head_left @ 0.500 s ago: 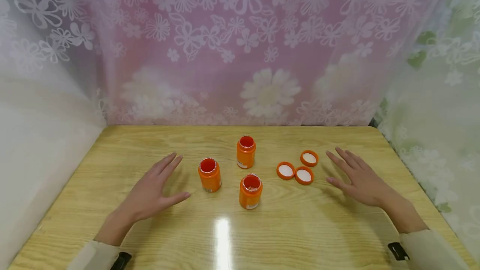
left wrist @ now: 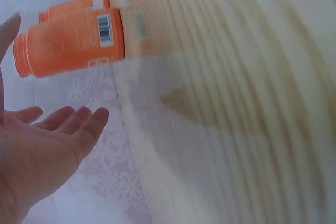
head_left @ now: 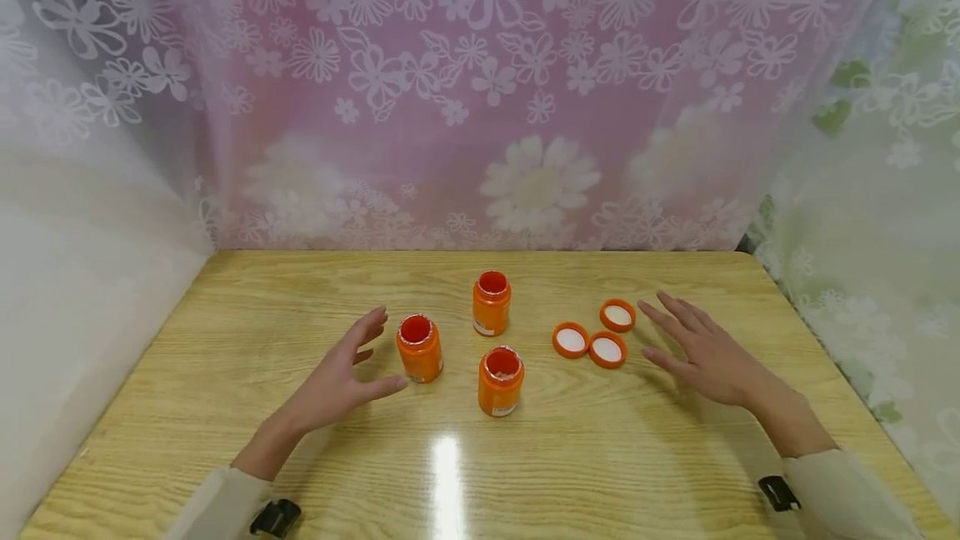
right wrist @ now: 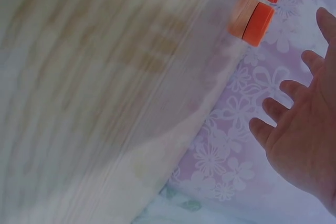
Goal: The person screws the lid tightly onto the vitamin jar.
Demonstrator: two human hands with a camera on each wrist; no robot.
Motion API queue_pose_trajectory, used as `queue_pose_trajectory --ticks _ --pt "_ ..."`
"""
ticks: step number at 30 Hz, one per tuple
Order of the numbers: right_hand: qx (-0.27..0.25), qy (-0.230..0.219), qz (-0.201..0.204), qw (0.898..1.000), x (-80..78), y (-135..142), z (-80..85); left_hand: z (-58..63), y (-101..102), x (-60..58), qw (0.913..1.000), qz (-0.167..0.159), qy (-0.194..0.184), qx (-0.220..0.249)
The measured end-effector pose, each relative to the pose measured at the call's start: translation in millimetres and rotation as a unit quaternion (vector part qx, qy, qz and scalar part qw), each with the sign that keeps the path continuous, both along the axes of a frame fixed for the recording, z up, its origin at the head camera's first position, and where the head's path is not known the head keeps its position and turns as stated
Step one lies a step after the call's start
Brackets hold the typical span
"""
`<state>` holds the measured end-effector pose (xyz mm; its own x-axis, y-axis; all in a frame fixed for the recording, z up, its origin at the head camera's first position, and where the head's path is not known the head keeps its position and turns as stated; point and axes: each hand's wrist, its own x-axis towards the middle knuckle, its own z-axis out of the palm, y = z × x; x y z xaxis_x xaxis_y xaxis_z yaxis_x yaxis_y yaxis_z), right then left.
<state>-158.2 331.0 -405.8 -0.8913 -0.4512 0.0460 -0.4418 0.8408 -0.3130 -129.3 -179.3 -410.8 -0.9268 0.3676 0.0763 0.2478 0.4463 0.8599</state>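
Note:
Three uncapped orange bottles stand upright on the wooden table: a left bottle [head_left: 420, 357], a back bottle [head_left: 492, 311] and a front bottle [head_left: 500, 394] with small pale contents. My left hand [head_left: 333, 386] is just left of the left bottle, thumb and fingers spread apart and nothing held. In the left wrist view an orange bottle [left wrist: 73, 43] with a barcode lies beyond the fingers. To the right, three orange caps lie with white insides up: one cap [head_left: 571, 341], a second cap [head_left: 607, 350] and a farther cap [head_left: 618, 316]. Beside them hovers my empty right hand [head_left: 708, 352], fingers extended.
A wood-grain table [head_left: 360, 473] carries everything, with a bright light reflection near its front. Behind it hangs a pink floral curtain [head_left: 480, 107]. Pale sheets close off the left and right sides. Black bands sit at both sleeve cuffs.
My left hand has moved right, closer to the left bottle, its fingers bending slightly. The right hand has shifted a little left toward the caps. Bottles and caps stay in place.

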Motion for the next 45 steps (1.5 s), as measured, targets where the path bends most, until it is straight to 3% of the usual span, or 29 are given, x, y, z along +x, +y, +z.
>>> queue_pose_trajectory --ticks 5,14,32,45 --pt "-0.005 -0.008 0.001 1.0 -0.6 -4.0 -1.5 -3.9 8.2 -3.6 0.9982 0.003 -0.043 0.042" --pt "-0.016 -0.023 0.007 1.0 -3.2 -10.2 -0.4 -6.3 16.6 -6.1 0.9936 0.008 -0.088 0.07" --pt "-0.023 -0.033 0.007 0.999 -2.4 -16.7 -0.3 -9.7 26.8 -8.1 0.9931 0.027 -0.092 0.068" --pt "-0.037 -0.033 0.007 0.999 1.1 -23.4 3.3 -14.8 34.1 -9.6 0.9903 0.033 -0.083 0.107"
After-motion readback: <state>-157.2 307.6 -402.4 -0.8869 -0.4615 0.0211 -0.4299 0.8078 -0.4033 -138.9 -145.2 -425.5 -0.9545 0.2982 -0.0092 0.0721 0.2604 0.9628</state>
